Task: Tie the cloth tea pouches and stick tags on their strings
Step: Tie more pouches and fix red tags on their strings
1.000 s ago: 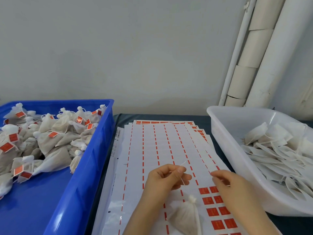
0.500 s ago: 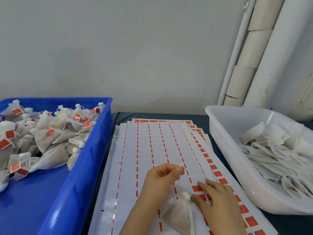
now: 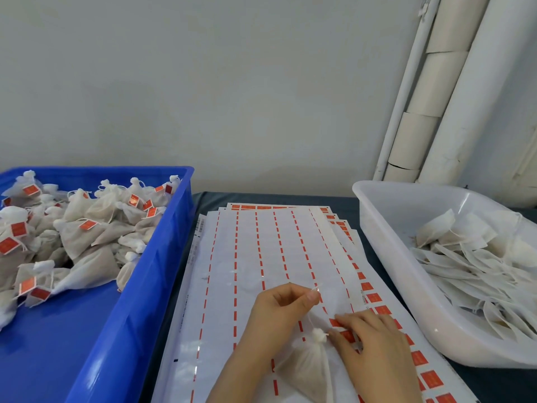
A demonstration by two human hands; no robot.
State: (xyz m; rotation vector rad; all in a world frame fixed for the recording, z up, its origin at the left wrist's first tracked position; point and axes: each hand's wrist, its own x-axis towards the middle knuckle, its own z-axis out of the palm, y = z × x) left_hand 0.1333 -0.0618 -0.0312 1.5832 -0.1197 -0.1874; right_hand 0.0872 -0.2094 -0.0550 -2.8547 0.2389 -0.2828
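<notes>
My left hand (image 3: 279, 312) pinches the thin white string of a tied cloth tea pouch (image 3: 308, 367). The pouch lies on the sticker sheet (image 3: 250, 257) below that hand, its knotted neck pointing up. My right hand (image 3: 372, 344) rests on the sheet just right of the pouch's knot, its fingertips at an orange tag sticker (image 3: 337, 322). Whether the sticker is lifted I cannot tell. Orange tag stickers (image 3: 374, 298) run along the sheet's right side.
A blue crate (image 3: 139, 286) on the left holds several tied pouches with orange tags. A white tub (image 3: 386, 257) on the right holds several flat untied pouches. More sticker sheets lie stacked under the top one. White pipes stand at the back right.
My right hand has dropped from beside the left hand onto the sheet, next to the pouch's knot and the orange stickers. The left hand keeps its pinch on the string.
</notes>
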